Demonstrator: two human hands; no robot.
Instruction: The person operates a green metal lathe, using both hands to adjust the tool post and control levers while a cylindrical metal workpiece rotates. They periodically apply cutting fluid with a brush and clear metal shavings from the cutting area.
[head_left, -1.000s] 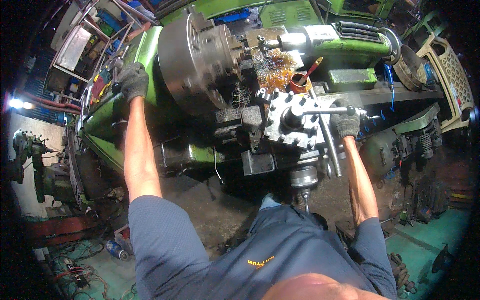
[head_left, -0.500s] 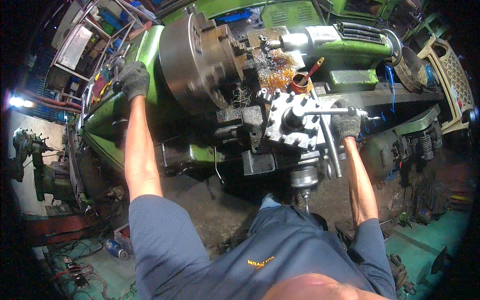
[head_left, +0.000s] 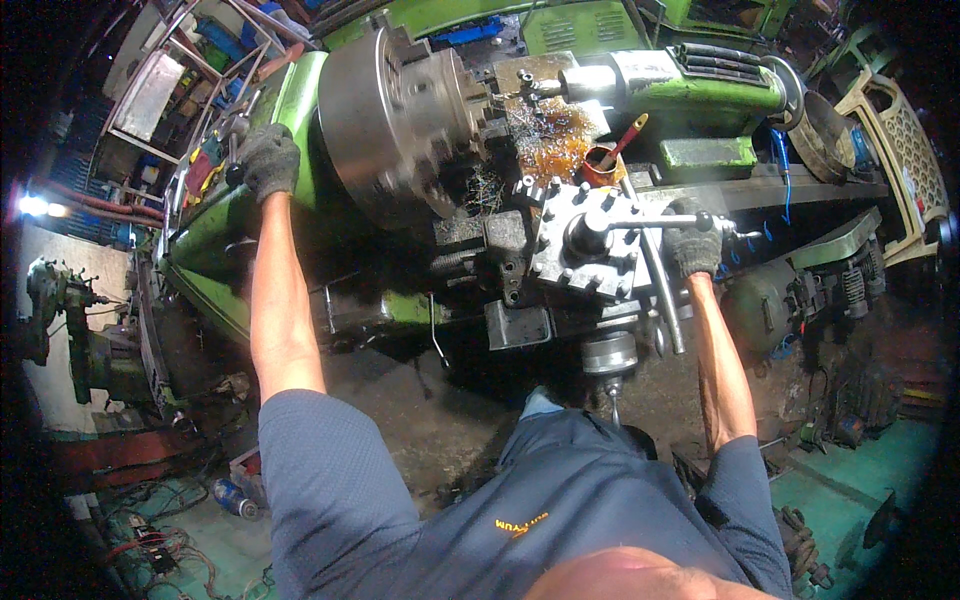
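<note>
My left hand (head_left: 268, 163), in a dark grey knit glove, is curled at the lathe's green headstock (head_left: 300, 110). Its fingers close round a lever with a black knob (head_left: 235, 173). On the right, my gloved right hand (head_left: 692, 245) is closed beneath the tool post handle (head_left: 655, 220), and what it grips is hidden. The square tool post (head_left: 560, 270) sits left of that hand. Between the hands is the large steel chuck (head_left: 365, 125), its jaws blurred. A tailstock (head_left: 690, 90) points a bit toward it.
Oily metal chips (head_left: 545, 140) cover the cross slide. A brush (head_left: 630, 135) stands in a small red-brown pot (head_left: 598, 172). Stringy swarf (head_left: 487, 192) lies below the chuck. A slanting steel bar (head_left: 665, 310) sticks out near my right hand. A beige plastic chair (head_left: 905, 160) stands at far right.
The chuck's jaws and stepped outline show at a different angle, blurred, so it is turning. Both hands stay in nearly the same places.
</note>
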